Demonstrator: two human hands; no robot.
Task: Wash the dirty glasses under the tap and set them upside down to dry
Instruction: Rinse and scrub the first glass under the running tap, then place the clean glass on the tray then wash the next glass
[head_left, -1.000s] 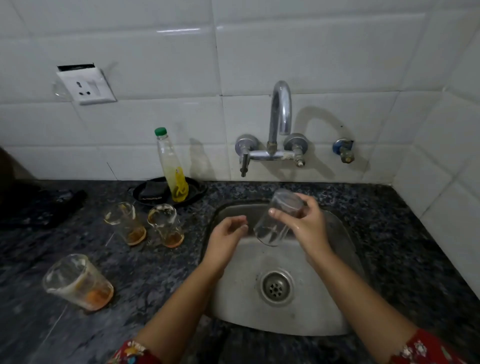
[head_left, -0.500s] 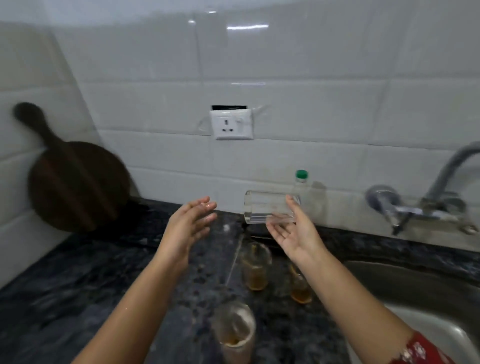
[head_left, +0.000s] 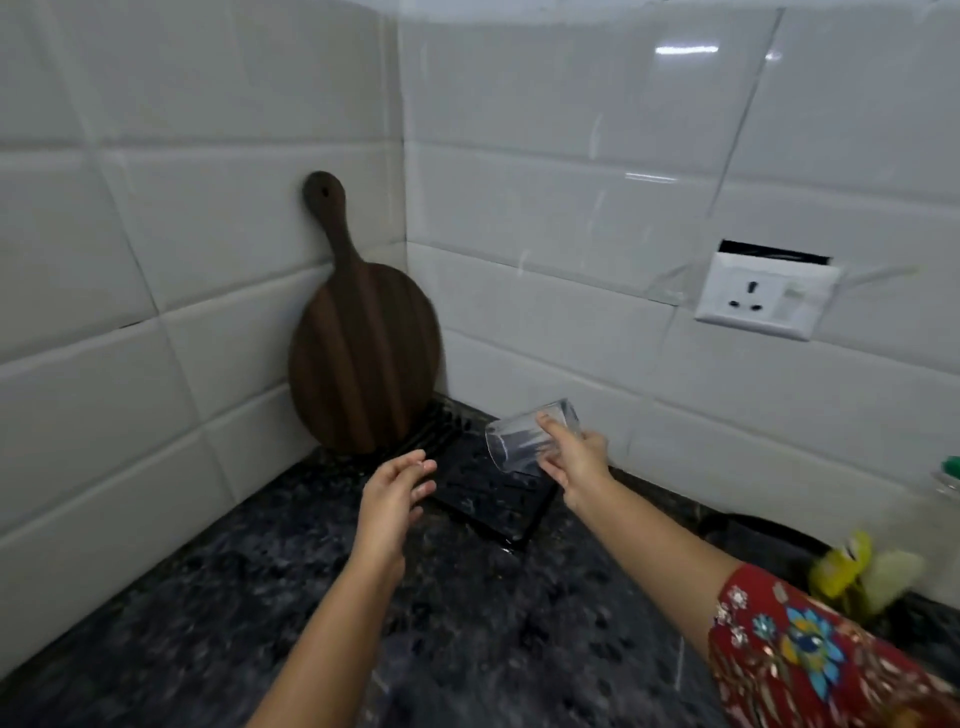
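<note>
A round wooden board (head_left: 363, 338) leans in the tiled corner. My left hand (head_left: 395, 493) hovers with fingers spread over the dark tabletop (head_left: 467, 649), holding nothing. My right hand (head_left: 574, 462) grips a clear glass (head_left: 524, 436), tipped sideways above the black drying tray (head_left: 488, 499). A wall socket (head_left: 763, 299) sits further right.
</note>
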